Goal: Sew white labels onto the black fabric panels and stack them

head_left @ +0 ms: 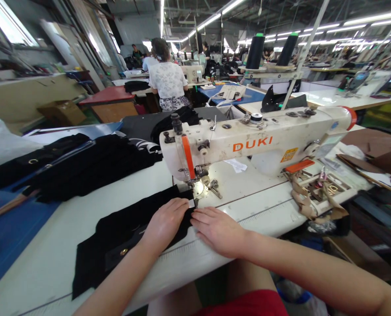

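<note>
A white DUKI sewing machine stands on the white table. A piece of black fabric with a small metal stud lies in front of its needle area. My left hand rests palm down on the fabric's right end, fingers curled over a small white label at the edge. My right hand lies flat beside it, fingertips touching the fabric's edge just before the presser foot.
A pile of black garments lies at the left back of the table. A tray of small parts and tools sits right of the machine. Two black thread cones stand behind. A person sits at another machine ahead.
</note>
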Motion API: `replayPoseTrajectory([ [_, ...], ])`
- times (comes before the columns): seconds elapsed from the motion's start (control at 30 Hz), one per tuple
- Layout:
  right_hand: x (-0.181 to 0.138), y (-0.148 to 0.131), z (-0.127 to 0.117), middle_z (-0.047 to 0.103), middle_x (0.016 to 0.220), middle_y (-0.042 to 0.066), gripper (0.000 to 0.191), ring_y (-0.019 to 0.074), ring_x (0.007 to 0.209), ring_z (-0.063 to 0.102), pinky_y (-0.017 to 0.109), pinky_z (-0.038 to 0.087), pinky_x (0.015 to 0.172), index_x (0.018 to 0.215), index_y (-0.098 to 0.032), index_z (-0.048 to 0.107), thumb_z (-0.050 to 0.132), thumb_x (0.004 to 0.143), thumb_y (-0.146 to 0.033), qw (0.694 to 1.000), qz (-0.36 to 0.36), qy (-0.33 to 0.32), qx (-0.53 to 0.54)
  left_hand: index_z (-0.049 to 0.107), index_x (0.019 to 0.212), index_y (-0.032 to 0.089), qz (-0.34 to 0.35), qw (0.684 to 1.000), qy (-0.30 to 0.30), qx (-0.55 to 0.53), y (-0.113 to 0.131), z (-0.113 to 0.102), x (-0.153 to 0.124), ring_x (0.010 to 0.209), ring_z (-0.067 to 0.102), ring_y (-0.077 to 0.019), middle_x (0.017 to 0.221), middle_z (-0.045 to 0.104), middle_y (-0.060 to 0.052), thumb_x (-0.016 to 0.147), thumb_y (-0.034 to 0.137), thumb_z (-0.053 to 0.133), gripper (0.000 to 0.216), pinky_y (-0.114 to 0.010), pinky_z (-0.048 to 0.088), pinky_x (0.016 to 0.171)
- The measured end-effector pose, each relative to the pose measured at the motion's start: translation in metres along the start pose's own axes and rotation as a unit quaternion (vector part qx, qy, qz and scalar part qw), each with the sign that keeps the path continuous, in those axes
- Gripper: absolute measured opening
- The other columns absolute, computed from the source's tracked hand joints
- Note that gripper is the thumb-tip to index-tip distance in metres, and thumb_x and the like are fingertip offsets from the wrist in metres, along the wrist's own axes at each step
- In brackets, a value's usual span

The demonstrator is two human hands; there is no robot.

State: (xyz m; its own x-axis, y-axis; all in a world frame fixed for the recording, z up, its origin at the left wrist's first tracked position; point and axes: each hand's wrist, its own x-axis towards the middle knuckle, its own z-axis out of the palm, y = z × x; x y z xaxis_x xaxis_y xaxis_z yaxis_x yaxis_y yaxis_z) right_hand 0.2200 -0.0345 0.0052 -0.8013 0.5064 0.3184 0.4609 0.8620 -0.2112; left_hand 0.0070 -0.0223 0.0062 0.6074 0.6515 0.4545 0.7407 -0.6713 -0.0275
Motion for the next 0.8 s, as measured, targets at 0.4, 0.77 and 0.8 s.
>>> replayPoseTrajectory([
  [0.4,0.005,0.006,-0.005,0.064,0.117,0.011,0.025,0.0212,0.112,0.055,0.035,0.042,0.101,0.11,-0.011,0.064,0.045,0.097,-0.021,1.0,0.003,0.01,0.015,0.067,0.096,0.01,0.022,1.0,-0.002,0.012,0.002,-0.004,0.006,0.092,0.066,-0.0205,0.098,0.072,-0.011,0.091,0.006,0.039,0.029,-0.036,0.057,0.086],
  [0.77,0.032,0.029,-0.004,0.059,0.089,0.007,0.016,0.0221,0.089,0.051,0.035,0.045,0.084,0.098,-0.013,0.065,0.052,0.093,-0.02,0.997,0.024,-0.003,-0.076,0.069,0.097,0.011,-0.026,0.999,-0.031,-0.012,0.005,-0.01,0.009,0.094,0.067,-0.0212,0.1,0.073,-0.01,0.094,0.018,0.04,0.03,-0.038,0.056,0.089],
  [0.8,0.031,0.03,-0.004,0.059,0.089,0.007,0.016,0.0219,0.089,0.05,0.035,0.045,0.084,0.098,-0.013,0.065,0.052,0.093,-0.02,0.997,0.022,-0.003,-0.074,0.069,0.098,0.012,-0.039,0.999,-0.031,-0.016,0.004,-0.009,0.01,0.094,0.067,-0.021,0.099,0.073,-0.01,0.095,0.02,0.04,0.03,-0.038,0.056,0.089],
])
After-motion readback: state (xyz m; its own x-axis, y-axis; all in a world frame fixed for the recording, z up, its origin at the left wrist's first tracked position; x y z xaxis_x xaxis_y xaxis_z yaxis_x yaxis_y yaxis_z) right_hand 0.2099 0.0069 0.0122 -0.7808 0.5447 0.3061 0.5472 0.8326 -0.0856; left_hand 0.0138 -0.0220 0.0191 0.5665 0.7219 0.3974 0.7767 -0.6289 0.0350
